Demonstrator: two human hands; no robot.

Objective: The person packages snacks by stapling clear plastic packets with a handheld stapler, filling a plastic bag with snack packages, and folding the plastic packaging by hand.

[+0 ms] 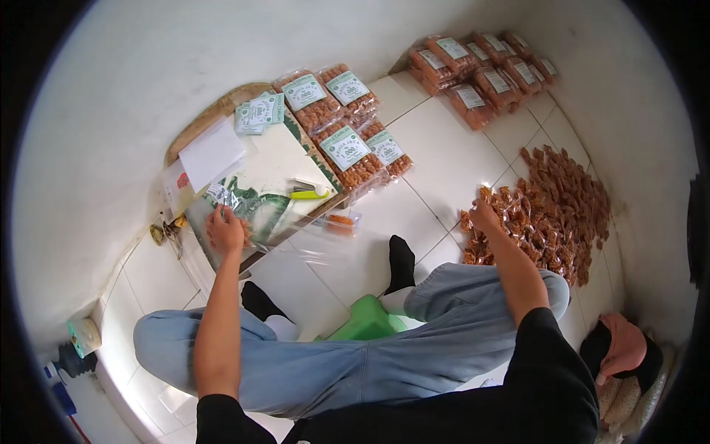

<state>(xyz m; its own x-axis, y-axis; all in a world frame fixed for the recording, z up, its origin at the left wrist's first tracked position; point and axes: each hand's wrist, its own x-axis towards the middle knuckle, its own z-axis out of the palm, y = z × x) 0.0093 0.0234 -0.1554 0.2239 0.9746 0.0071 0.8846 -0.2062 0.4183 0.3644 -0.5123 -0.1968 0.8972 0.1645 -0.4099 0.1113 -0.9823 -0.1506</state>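
From where I stand, the left hand (225, 231) grips a crumpled clear bag (249, 205) above the low table (291, 154); it spreads rightward, long axis unclear. The right hand (486, 216) curls at the packet pile (558, 207), grip indiscernible.

Small packets (551, 214), right: orange-brown, white glints on the wrapping. Plastic bag (240, 201), left of centre: colourless, see-through. Labelled packs (346, 152), upper centre: orange-brown, with pale green and white labels, dark lettering. Stacked packs (473, 103), upper right: reddish brown, whitish labels. Low table (287, 159), upper left: white top, dark green patches, brown rim. Stapler (310, 193) on it: yellow-green. Trousers (325, 374), lower centre: faded blue; socks (400, 263) black; shirt (429, 399) black. Floor tiles (444, 159): white, grey grid of joints. Cloth (623, 346), lower right: salmon pink.
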